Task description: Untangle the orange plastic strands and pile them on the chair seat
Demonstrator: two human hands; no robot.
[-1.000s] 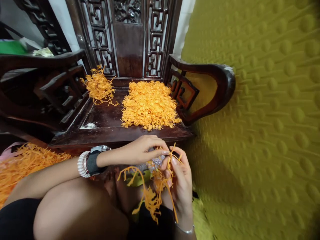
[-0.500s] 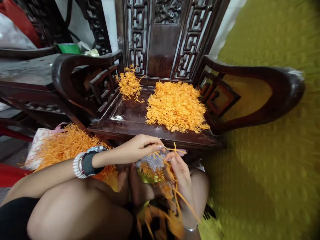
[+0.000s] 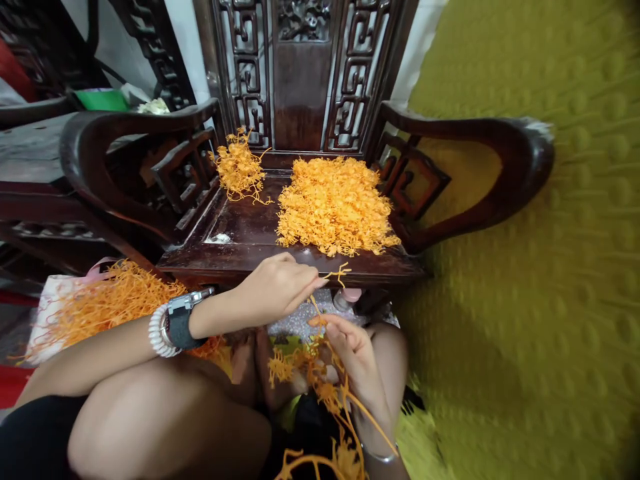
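nearest, the orange bunch (image 3: 327,393) hangs from the right hand (image 3: 357,353) over the lap; best to let it drop free, with no loose tail crossing the working piece. the right fingers (image 3: 336,325) are pinched on the strand (image 3: 314,303), near enough to its end to guide it finely. the left hand (image 3: 275,287) is just beyond, its fingers (image 3: 314,287) closed on the strand too, with a branched tip poking out past them. the strand runs between the two hands, in front of the chair (image 3: 225,257). a light, even pull seems right: string this thin could snag or tighten in the wrong spot if jerked. small pinches and slack kept short would help.

now the count, near to far. hands: two, both holding. bangle (image 3: 383,458): one, right wrist. hanging bunch: one, its strands too tangled to number. watch (image 3: 181,320): one, and coil band (image 3: 161,331): one, both on the left wrist. loose heap (image 3: 120,297): one, left of the chair, on one white bag (image 3: 45,313). jar (image 3: 347,298): one, pink-topped. chair seat piles: two, the big pile (image 3: 335,207) at right and the small pile (image 3: 240,167) at left, apart. green tub (image 3: 103,100): one, far left.
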